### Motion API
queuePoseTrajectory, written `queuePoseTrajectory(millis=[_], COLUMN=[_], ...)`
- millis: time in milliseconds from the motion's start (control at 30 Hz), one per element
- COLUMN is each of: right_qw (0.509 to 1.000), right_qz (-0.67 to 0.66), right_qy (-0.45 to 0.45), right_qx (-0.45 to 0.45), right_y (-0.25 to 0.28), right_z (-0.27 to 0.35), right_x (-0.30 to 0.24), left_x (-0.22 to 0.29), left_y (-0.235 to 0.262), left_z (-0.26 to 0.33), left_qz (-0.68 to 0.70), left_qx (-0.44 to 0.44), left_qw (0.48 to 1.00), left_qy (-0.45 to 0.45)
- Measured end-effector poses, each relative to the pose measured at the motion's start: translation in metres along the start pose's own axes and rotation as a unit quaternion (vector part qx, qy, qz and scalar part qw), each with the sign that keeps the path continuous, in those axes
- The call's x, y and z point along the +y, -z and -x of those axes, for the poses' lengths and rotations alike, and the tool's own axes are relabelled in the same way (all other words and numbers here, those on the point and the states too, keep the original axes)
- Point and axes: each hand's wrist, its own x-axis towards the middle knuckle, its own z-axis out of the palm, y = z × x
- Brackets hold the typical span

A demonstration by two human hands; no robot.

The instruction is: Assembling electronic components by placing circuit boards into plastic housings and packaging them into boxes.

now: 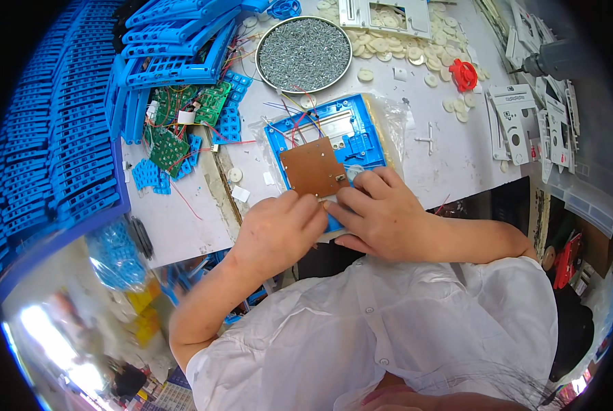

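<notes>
A brown circuit board (312, 166) lies tilted over a blue plastic housing (366, 118) in front of me. Thin red, yellow and dark wires run from the board's far side into the housing. My left hand (279, 225) has its fingers curled at the board's near edge. Beside it, my right hand (383, 209) bends its fingers round the near right corner, thumb tucked toward me. Both sets of fingertips almost meet there, and they hide what lies between them. The housing rests on a padded sheet in clear plastic wrap (394, 130).
A round tray of small screws (304, 53) stands beyond the housing. White discs (388, 46) are scattered at the back, near a red plastic part (463, 75). Green circuit boards (171, 147) and stacked blue housings (53, 123) fill the left. White panels (515, 123) and a power screwdriver (556, 60) are at right.
</notes>
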Motion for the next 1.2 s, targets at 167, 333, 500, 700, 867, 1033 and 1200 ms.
queuePoseTrajectory(millis=[167,333,500,700,867,1033,1200], right_qw=[1.000,1.000,1.000,0.999,0.999,0.999,0.999], right_qz=[-0.004,-0.010,0.002,0.027,0.037,0.026,0.001], right_qy=[-0.001,-0.001,-0.008,0.011,0.017,0.006,0.005], right_qx=[-0.014,-0.018,-0.024,-0.025,-0.033,-0.042,-0.035], right_y=[-0.001,0.000,-0.001,0.000,0.001,-0.001,0.001], right_z=[0.001,0.001,0.002,0.003,0.001,0.005,0.003], right_x=[-0.001,0.000,-0.001,0.000,-0.001,-0.001,-0.001], left_x=[0.009,0.022,0.033,0.047,0.049,0.045,0.043], left_y=[-0.013,-0.023,-0.028,-0.037,-0.042,-0.041,-0.048], left_z=[0.015,0.016,0.013,0.011,0.013,0.026,0.065], left_qz=[0.142,0.202,0.201,0.206,0.219,0.272,0.485], left_qx=[0.095,0.169,0.195,0.218,0.248,0.254,0.339], left_qw=[0.965,0.929,0.917,0.890,0.878,0.867,0.651], left_qy=[0.198,0.259,0.283,0.342,0.346,0.331,0.475])
